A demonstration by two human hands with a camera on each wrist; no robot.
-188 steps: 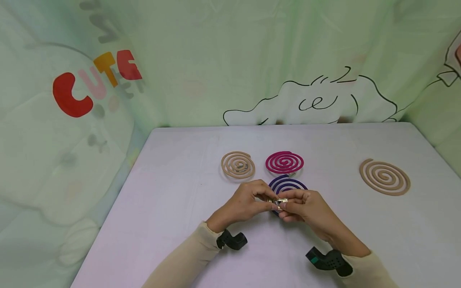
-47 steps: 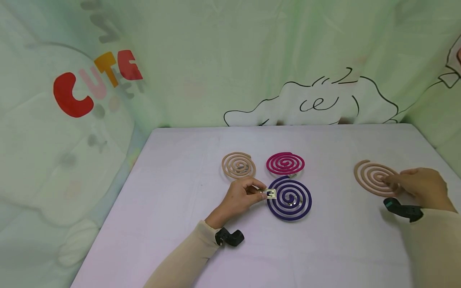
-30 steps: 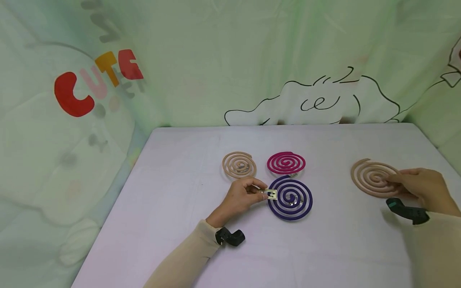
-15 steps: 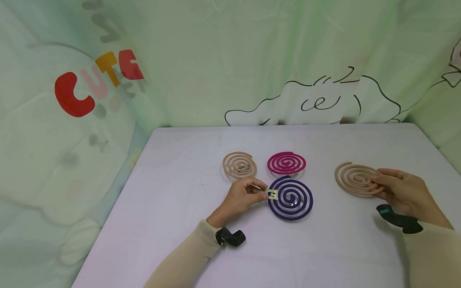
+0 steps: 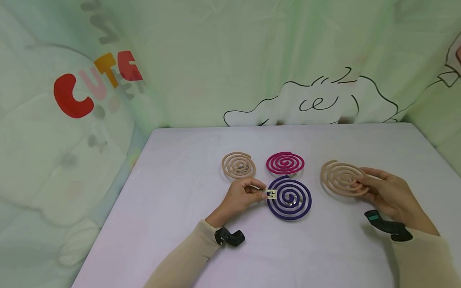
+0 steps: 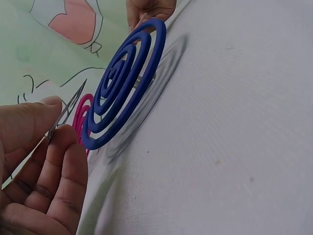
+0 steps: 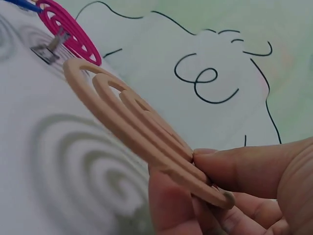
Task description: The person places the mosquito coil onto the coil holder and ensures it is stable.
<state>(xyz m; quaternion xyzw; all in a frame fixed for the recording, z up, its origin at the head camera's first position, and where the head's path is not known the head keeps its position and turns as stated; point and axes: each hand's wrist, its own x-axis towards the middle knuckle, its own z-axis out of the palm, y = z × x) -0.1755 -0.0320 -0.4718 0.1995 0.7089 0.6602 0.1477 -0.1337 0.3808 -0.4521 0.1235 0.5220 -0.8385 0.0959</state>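
Observation:
In the head view my left hand (image 5: 237, 200) pinches a small flat metal mosquito coil stand (image 5: 271, 194) by its end, beside the purple mosquito coil (image 5: 289, 197). The left wrist view shows this stand (image 6: 68, 107) edge-on between thumb and fingers. My right hand (image 5: 390, 194) grips a tan mosquito coil (image 5: 344, 178) by its right edge. In the right wrist view that coil (image 7: 132, 138) is tilted, and its shadow falls on the table below. Thumb on top and fingers beneath hold it. The purple coil rests raised on a metal stand.
Behind the purple coil a pink coil (image 5: 285, 163) rests on its own metal stand (image 7: 50, 49). Another tan coil (image 5: 239, 165) sits raised to the left, with metal under it. A white-covered table (image 5: 173, 168) bears everything, with a printed curtain (image 5: 201, 60) behind.
Both hands held the metal stand earlier. My right hand then took the tan coil from the table's right side, lifted it and carried it left. My left hand has stayed nearly still.

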